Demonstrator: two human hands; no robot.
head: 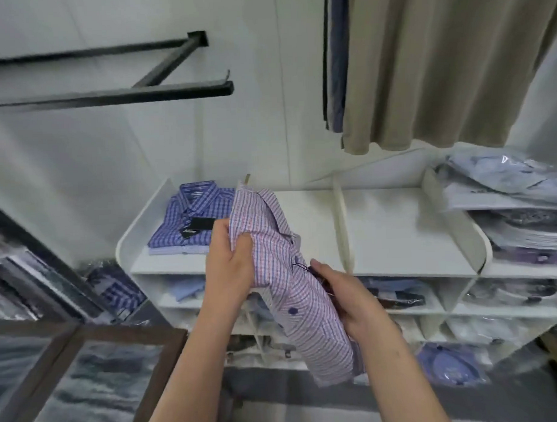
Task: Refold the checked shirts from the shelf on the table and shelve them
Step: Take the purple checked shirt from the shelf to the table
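The left grip (228,260) is clutching the pink shirt (282,261) near its collar end, fingers curled into bunched cloth. The right grip (346,298) is holding the lower half from the side, thumb lying along the front, the other fingers hidden behind the fabric. Between the two, the shirt is hanging in the air, tilted, with the collar end up and away and the hem end down toward the person. It is sagging and creasing in the middle rather than lying flat. A dark tag string is showing just beside the right thumb.

Behind the shirt the white shelf (398,232) is running across the view, its top split by a divider (342,221). In the left bay a blue shirt (189,220) is lying folded with a tag (198,228) on its front. Bagged shirts (506,184) are piling up at the far right, and more are filling the cubbies below. The counter (103,384) is sitting low at the left, well apart from the pink shirt.

Judging by its rumpled state, the pink shirt is probably heading for the counter for refolding, not going back on the shelf yet. Doing that well is calling for both grips working wider apart, so the cloth is hanging smooth instead of bunching. The tag string needs keeping free of the fingers, and the shirt wants laying flat on the counter before any fold is started.
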